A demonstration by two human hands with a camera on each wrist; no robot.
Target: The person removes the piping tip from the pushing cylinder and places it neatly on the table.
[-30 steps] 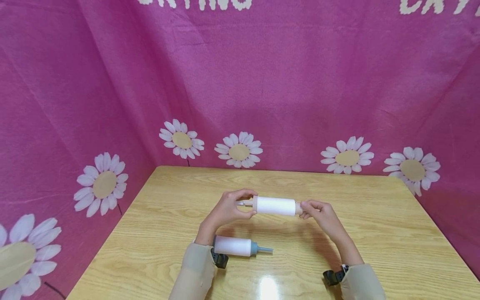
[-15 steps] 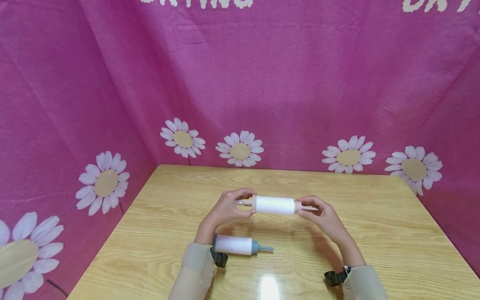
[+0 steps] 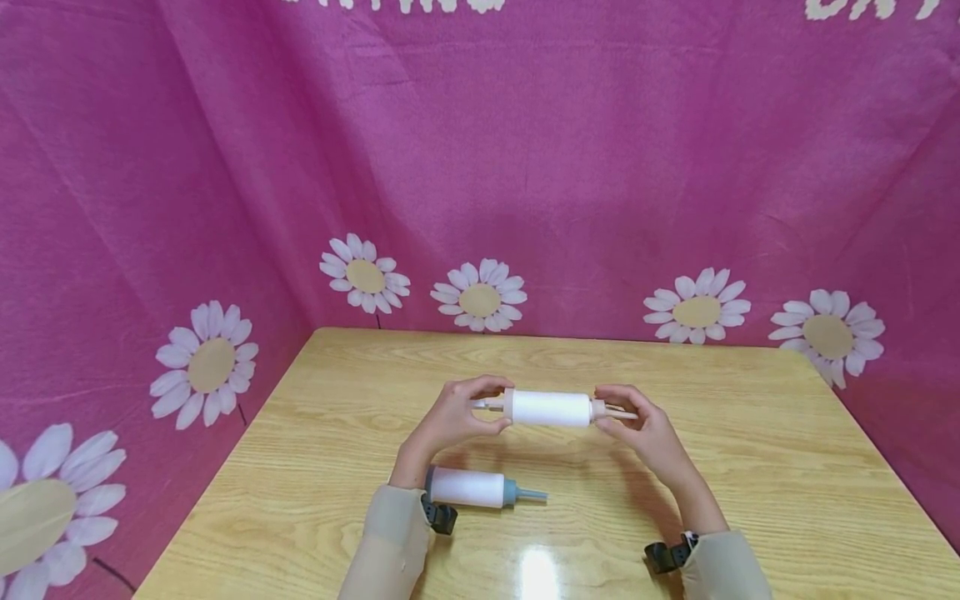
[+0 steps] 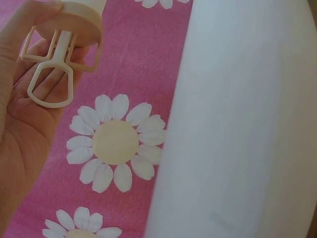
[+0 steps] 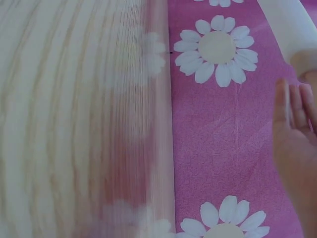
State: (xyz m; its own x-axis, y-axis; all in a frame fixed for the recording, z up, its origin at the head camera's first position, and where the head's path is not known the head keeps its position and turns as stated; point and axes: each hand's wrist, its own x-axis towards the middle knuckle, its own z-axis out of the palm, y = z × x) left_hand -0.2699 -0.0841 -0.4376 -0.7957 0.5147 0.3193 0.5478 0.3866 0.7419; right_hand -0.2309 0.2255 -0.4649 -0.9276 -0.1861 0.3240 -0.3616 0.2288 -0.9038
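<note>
Held level above the table in the head view is a white syringe (image 3: pixel 551 408) with beige ends. My left hand (image 3: pixel 453 412) grips its left end between thumb and fingers. In the left wrist view that end has a beige cap (image 4: pixel 74 25), side finger loops and a plunger ring (image 4: pixel 52 104). My right hand (image 3: pixel 645 429) pinches the beige collar (image 3: pixel 597 410) at the other end, with the thin nozzle (image 3: pixel 622 413) pointing toward the palm. A second white syringe (image 3: pixel 468 487) with a blue-grey nozzle (image 3: pixel 531 495) lies on the table near my left wrist.
The wooden table (image 3: pixel 750 450) meets a magenta cloth (image 3: pixel 585 192) printed with daisies at its back and sides. A big white curved surface (image 4: pixel 233 124) fills the right of the left wrist view. A black camera (image 3: pixel 660 557) sits at my right wrist.
My right hand's fingers have spread from covering the nozzle to pinching around the collar, so the nozzle now shows. The left hand and the lying syringe stay put.
</note>
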